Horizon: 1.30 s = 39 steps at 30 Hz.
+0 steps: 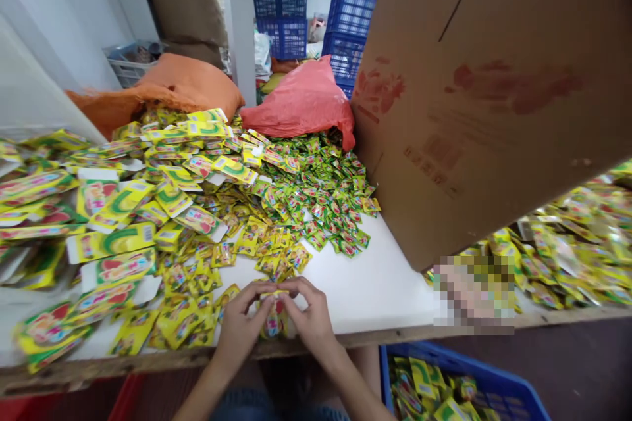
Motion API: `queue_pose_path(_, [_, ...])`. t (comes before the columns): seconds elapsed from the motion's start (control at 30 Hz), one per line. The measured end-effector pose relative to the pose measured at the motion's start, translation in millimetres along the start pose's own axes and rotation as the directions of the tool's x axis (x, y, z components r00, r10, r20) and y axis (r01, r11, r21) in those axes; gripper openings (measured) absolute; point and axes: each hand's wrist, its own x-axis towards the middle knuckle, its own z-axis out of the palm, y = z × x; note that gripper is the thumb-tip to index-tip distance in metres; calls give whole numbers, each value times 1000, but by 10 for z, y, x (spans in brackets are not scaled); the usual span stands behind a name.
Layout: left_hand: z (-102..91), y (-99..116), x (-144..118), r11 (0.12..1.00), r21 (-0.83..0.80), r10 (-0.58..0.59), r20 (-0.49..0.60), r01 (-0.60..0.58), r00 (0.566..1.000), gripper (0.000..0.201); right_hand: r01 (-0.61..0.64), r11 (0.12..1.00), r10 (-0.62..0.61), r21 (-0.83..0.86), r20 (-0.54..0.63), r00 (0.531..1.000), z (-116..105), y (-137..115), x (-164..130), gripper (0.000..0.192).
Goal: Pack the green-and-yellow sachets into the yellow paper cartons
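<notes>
Both my hands meet at the front edge of the white table, around one small yellow candy box (274, 323) with red and green print. My left hand (243, 316) grips its left side, thumb at the top end. On the right side my right hand (310, 317) holds it the same way, thumbs close together. Just beyond my fingers lie loose yellow sachets (276, 256). To the left is a heap of flat yellow boxes (113, 243), some with open white flaps. Small green sachets (340, 210) spread farther back.
A large cardboard box (484, 99) leans over the table's right side. Beyond it are more yellow packets (557, 256) and a blurred-out patch. Orange (190, 82) and red sacks (306, 102) lie behind the heaps. A blue crate (464, 368) of boxes stands below the edge.
</notes>
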Motion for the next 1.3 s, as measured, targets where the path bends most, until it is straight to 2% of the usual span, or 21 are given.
queue_pose_path(0.2, [33, 167, 74, 996, 8, -88, -49, 88, 995, 15, -108, 994, 108, 17, 13, 994, 27, -32, 64, 13])
queue_pose_path(0.33, [27, 174, 93, 995, -19, -98, -61, 97, 993, 17, -130, 991, 130, 18, -8, 991, 35, -55, 84, 16])
queue_pose_path(0.57, [-53, 33, 49, 995, -82, -50, 33, 52, 998, 17, -76, 992, 73, 96, 33, 997, 66, 55, -48, 14])
queue_pose_path(0.63, [-71, 17, 35, 995, -70, -73, 72, 78, 995, 18, -49, 997, 47, 62, 33, 998, 49, 80, -119, 17])
queue_pose_path(0.7, [-80, 6, 19, 992, -22, -118, 86, 121, 989, 20, 3, 999, -4, -52, -25, 1000, -61, 116, -180, 23])
queue_pose_path(0.77, [-85, -18, 7, 987, 32, -159, 73, 157, 985, 25, 13, 977, -60, -214, -215, 975, -332, 193, -226, 26])
queue_pose_path(0.8, [-87, -38, 5, 985, 51, -171, 61, 168, 983, 27, -20, 954, -93, -300, -354, 931, -540, 249, -251, 27])
queue_pose_path(0.83, [-89, -60, 7, 983, 64, -177, 57, 174, 983, 29, -79, 921, -132, -381, -496, 858, -794, 316, -283, 28])
queue_pose_path(0.87, [-89, -83, 10, 981, 73, -184, 61, 179, 981, 30, -160, 877, -187, -454, -626, 757, -1083, 390, -327, 30])
queue_pose_path(0.9, [-89, -102, 16, 980, 76, -187, 65, 182, 980, 31, -251, 813, -254, -524, -709, 658, -1393, 469, -386, 34])
queue_pose_path(0.97, [-87, -120, 28, 980, 83, -188, 76, 182, 979, 33, -453, 648, -367, -612, -772, 519, -1998, 631, -546, 41])
queue_pose_path(1.0, [-85, -118, 33, 979, 88, -188, 76, 182, 979, 34, -542, 558, -399, -628, -776, 488, -2259, 712, -640, 44])
queue_pose_path(1.07, [-79, -101, 40, 979, 100, -187, 76, 179, 979, 36, -644, 419, -417, -640, -766, 490, -2640, 861, -834, 46])
queue_pose_path(1.13, [-73, -79, 40, 977, 115, -186, 67, 177, 980, 38, -684, 333, -402, -649, -754, 519, -2825, 979, -1005, 45])
queue_pose_path(1.3, [-59, -62, 28, 972, 156, -183, 43, 174, 982, 39, -698, 249, -362, -672, -733, 576, -2847, 1086, -1197, 43])
